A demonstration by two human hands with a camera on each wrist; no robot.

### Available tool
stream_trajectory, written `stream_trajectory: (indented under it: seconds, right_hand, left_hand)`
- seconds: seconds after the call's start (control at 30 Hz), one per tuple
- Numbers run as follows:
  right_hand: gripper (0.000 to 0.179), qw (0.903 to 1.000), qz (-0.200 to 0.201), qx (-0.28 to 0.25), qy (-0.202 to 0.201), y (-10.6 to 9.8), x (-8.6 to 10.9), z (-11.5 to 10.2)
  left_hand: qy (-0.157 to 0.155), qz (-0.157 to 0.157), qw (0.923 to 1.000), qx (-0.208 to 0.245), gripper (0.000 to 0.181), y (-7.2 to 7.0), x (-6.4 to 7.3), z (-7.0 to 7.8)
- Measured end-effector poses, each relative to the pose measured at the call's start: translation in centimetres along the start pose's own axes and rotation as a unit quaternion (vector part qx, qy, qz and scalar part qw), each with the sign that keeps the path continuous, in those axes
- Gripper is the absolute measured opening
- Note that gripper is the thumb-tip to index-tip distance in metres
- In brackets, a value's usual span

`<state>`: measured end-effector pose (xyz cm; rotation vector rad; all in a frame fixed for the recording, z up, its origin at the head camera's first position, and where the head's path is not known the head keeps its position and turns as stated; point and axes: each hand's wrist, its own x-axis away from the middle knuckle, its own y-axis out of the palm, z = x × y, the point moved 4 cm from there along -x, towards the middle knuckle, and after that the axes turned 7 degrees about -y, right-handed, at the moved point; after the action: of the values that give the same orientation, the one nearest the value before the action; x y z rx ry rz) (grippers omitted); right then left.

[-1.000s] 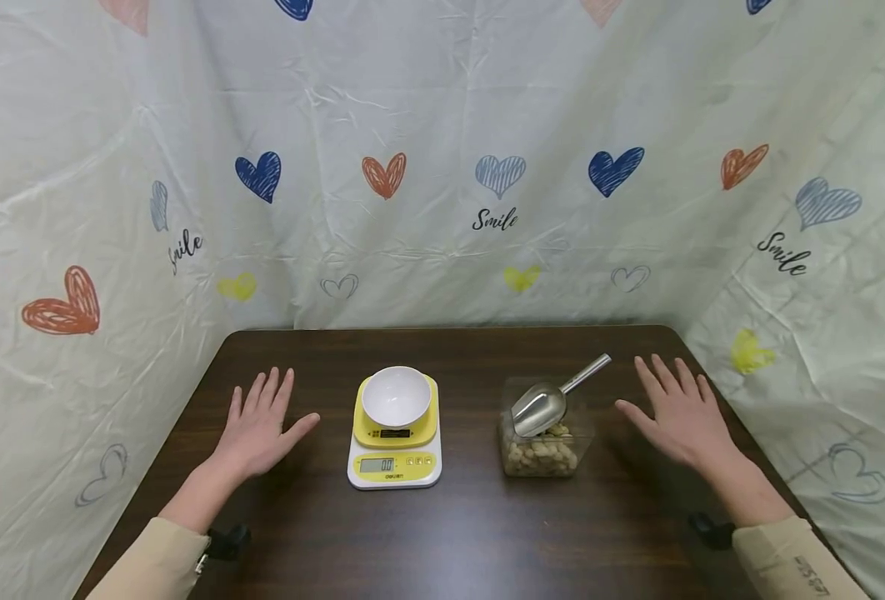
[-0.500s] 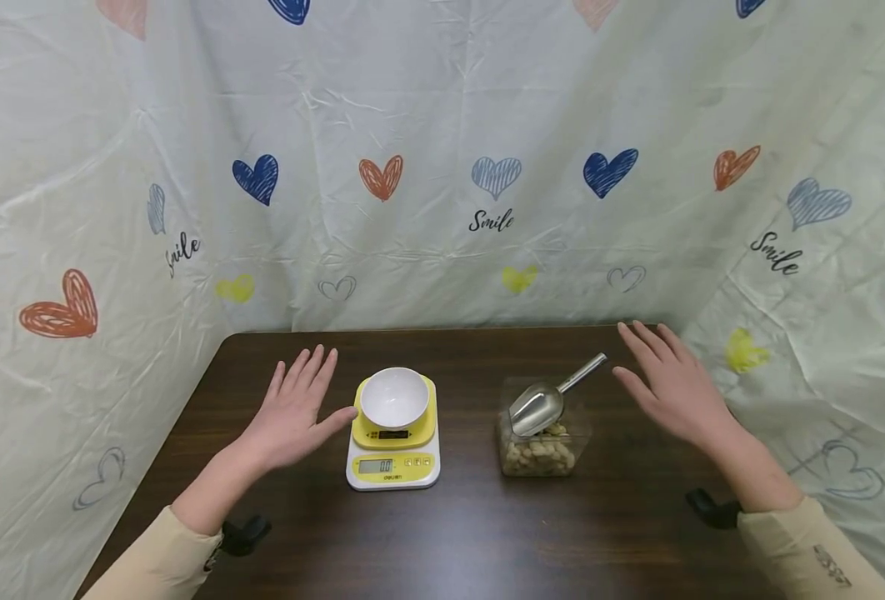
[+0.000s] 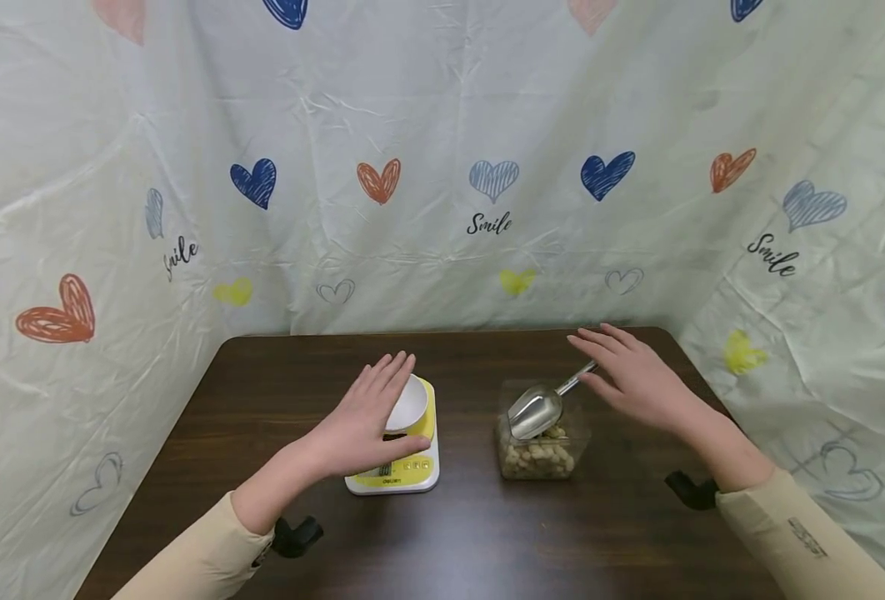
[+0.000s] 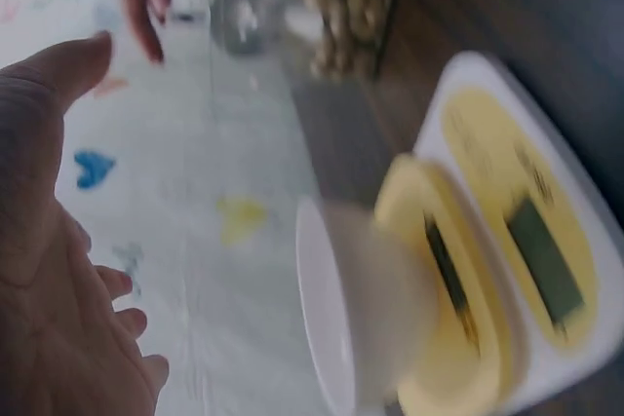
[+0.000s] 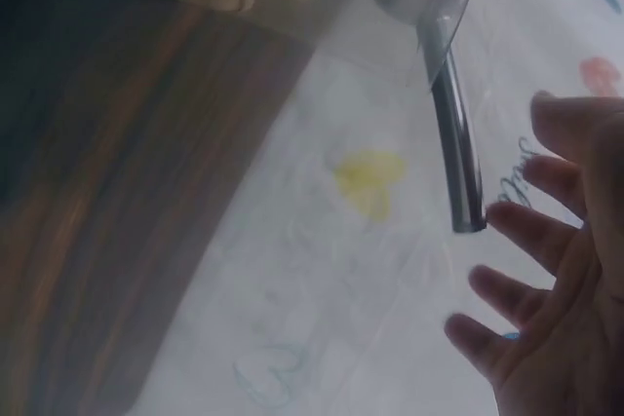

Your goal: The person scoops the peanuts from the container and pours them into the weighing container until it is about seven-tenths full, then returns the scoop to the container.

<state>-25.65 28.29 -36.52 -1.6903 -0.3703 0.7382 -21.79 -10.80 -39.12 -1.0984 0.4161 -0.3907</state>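
Observation:
In the head view my left hand (image 3: 358,427), fingers straight and thumb out, overlaps a yellow and white digital kitchen scale (image 3: 411,477) and hides its left part. A white bowl (image 3: 411,406) sits on the scale's platform. Seen from the left wrist, the palm (image 4: 68,309) faces the bowl across a gap and holds nothing. My right hand (image 3: 641,379) hovers by the handle of a metal scoop (image 3: 536,412), its fingers loosely extended. The right wrist view shows the fingertips right at the handle's end (image 5: 468,216). The scoop's head lies in a clear plastic container (image 3: 581,440) above pale nut-like pieces (image 3: 536,460).
Everything stands on a dark brown wooden table (image 3: 480,542). A white curtain (image 3: 427,108) printed with hearts hangs behind the table and along both sides. Black straps with small mounts (image 3: 296,537) sit at both wrists.
My left hand has moved right, from the table's left side to over the scale. My right hand has risen and moved left to the scoop's handle. Scale, bowl, container and scoop stay put.

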Motion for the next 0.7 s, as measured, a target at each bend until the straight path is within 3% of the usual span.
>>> stream_trajectory:
  seconds: [0.13,0.33,0.5,0.7]
  right_hand:
    - [0.055,0.9994,-0.026,-0.017,-0.013,0.3,-0.8,-0.3]
    - [0.048,0.9979,-0.054,-0.034,-0.010,0.7,-1.3,-0.5]
    - [0.041,0.9973,-0.064,-0.035,-0.001,1.2,-1.3,-0.7]
    - [0.038,0.9960,-0.078,-0.040,0.020,1.4,-1.4,-0.8]
  left_hand:
    - [0.020,-0.026,0.9973,0.065,0.113,1.3,-1.1,2.3]
    - [0.034,-0.062,0.9892,0.129,0.119,4.4,-2.9,5.1]
    - [0.007,-0.085,0.9787,0.187,0.127,7.1,-4.9,6.5]
    - [-0.038,-0.099,0.9659,0.236,0.134,9.5,-7.0,6.7]
